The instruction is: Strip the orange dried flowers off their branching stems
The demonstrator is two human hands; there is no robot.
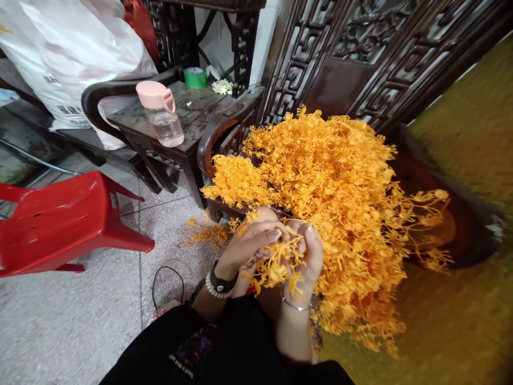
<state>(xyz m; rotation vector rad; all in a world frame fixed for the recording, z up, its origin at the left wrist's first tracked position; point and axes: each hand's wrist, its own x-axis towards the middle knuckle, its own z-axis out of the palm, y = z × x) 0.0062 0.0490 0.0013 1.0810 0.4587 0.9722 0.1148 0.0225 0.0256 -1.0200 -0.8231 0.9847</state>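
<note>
left hand (256, 240) has its fingertips pinched narrow on a frilly orange sprig (280, 262), and the right hand (310, 251) is just beside it, thumb and fingers curled in on that same sprig. in the head view the sprig sits between the two hands in front of the person's black top (240, 347), its tips drooping under the fingers. can't make out exactly where the right fingertips grip, too much frill in the way.

big orange heap (328, 182) is piled on a dark wooden armchair (206, 152) right by the hands, and some loose orange bits (210, 234) are down on the floor (108, 299). the surface (208, 109) next to the chair has a pink-lidded bottle (160, 115) and a green tape roll (195, 77), both well apart from the work.

imo with stuff this thin you want a light pinch: one hand steadies, the other does the fiddly bit, no yanking, cos it looks like it'd tangle or snap easily. i'd also work clear of the heap so nothing snags.
</note>
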